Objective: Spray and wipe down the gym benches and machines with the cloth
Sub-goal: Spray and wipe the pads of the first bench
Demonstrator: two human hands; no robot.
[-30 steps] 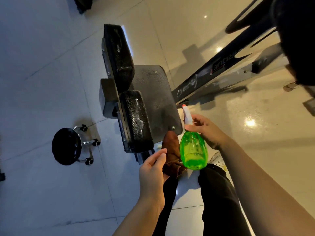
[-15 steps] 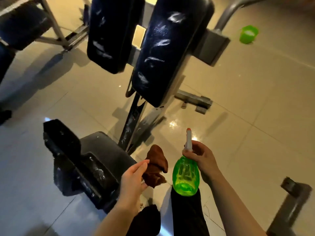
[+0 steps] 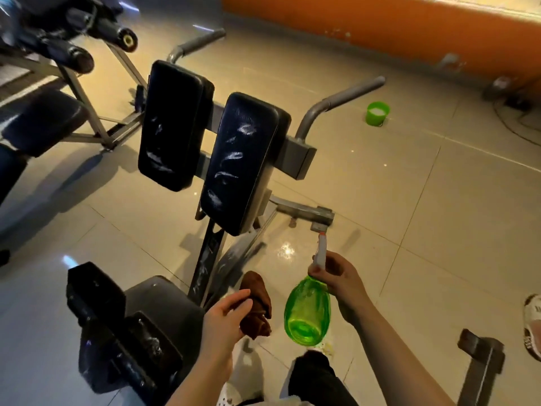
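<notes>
**Standing at a gym machine with cloth and spray bottle in hand**

A glossy beige tiled floor [image 3: 409, 206] is spreading out below me, catching spots of ceiling light, with an orange wall [image 3: 380, 22] running along the top right. I am looking down from head height.

At the far left, a grey-framed bench [image 3: 44, 118] with a dark seat is sitting under two black foam rollers [image 3: 85, 45]. Just right of it, two tall black upright pads are standing side by side on a grey steel frame: the left pad [image 3: 169, 124] and the right pad [image 3: 240, 162], both streaked with white smears of spray. Two grey curved handles [image 3: 336, 101] are rising behind them. Below, at the lower left, a dark footplate [image 3: 164, 300] and black lower pads [image 3: 123, 332] are lying near my legs, also flecked with white.

My left hand [image 3: 225, 320] is reaching forward in the lower middle, fingers loosely curled around a bunched brown cloth [image 3: 257, 306], which is hanging in the air in front of the footplate. Just to its right, apart from the cloth, my right hand [image 3: 339, 279] is gripping the neck of a green spray bottle [image 3: 307, 312], its white nozzle [image 3: 320, 250] pointing up toward the pads.

Farther right, a small green tub [image 3: 377, 112] is sitting on the floor near the wall. At the right edge, a white shoe [image 3: 534, 323] is showing, beside a dark metal foot of another machine [image 3: 480, 364].
</notes>
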